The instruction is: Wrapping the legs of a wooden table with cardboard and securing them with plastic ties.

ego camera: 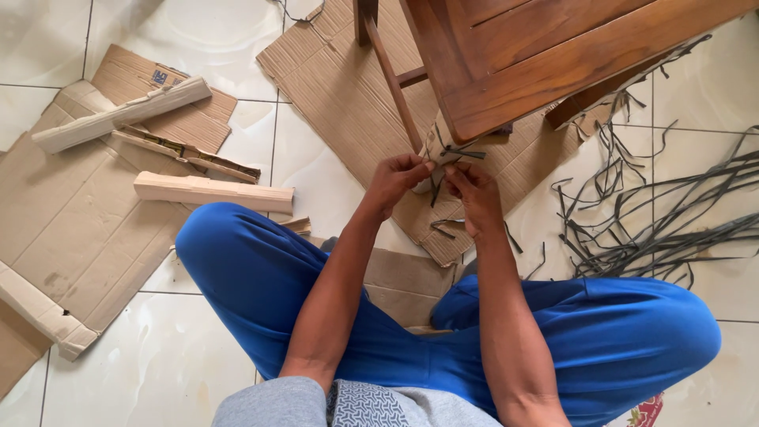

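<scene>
At the wooden chair's front corner, above the tiled floor, left hand and right hand pinch dark strapping over a cardboard corner wrap, binding apparently unfinished; loose straps remain unused.

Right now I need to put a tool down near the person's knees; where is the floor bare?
Bare white tile lies beside the left knee, below the flattened cardboard. More tile is free past the right knee. It is crowded around both hands under the wooden chair, and among the dark straps.
</scene>
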